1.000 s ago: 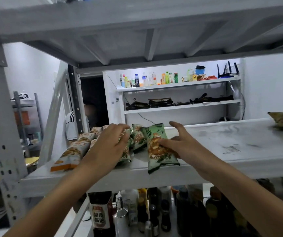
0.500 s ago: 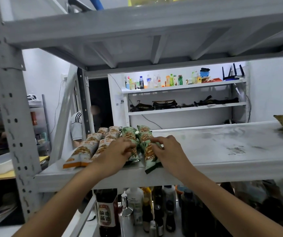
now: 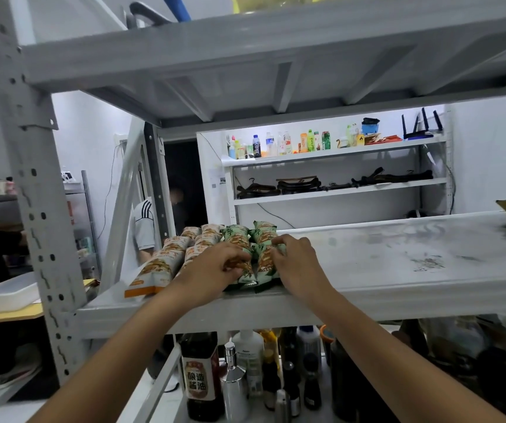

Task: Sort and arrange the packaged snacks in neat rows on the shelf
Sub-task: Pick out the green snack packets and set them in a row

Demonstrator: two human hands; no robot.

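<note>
The left hand [image 3: 215, 270] and right hand [image 3: 294, 264], fingers curled on the green packets [image 3: 264, 239], are squeezing the one that lay askew a second ago straight into its row.

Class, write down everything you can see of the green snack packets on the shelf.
The green snack packets are glossy plastic pillow packs printed with brown snack pictures. They lie in two rows running front to back on the grey shelf, beside the orange packets. The left hand and right hand grip them.
</note>
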